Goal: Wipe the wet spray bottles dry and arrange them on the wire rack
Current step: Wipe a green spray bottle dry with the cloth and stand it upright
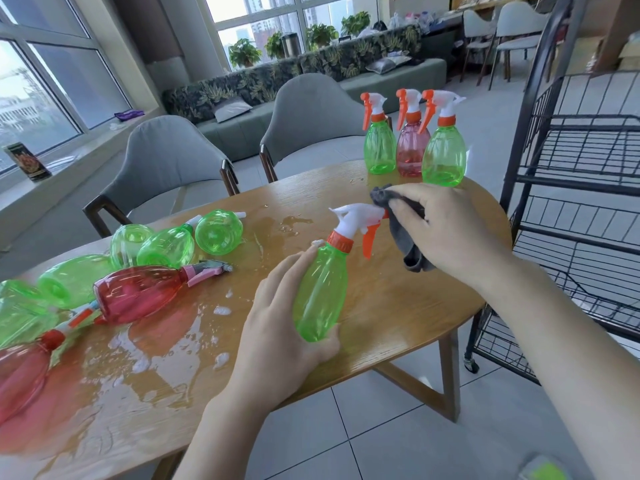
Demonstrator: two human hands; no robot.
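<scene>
my left hand (277,327) grips a green spray bottle (322,292) by its body, tilted above the table (398,306) near its front edge. my right hand (446,226) pinches a grey cloth (408,237) against the bottle's sprayer head. wet bottles (138,292) lie along the left edge; three upright bottles (412,147) stand at the far edge. the wire rack (571,188) stands right of the table.

Three upright bottles (412,140) at the table's (398,306) far edge; fallen bottles (145,268) left; wire rack (571,209) right.
</scene>
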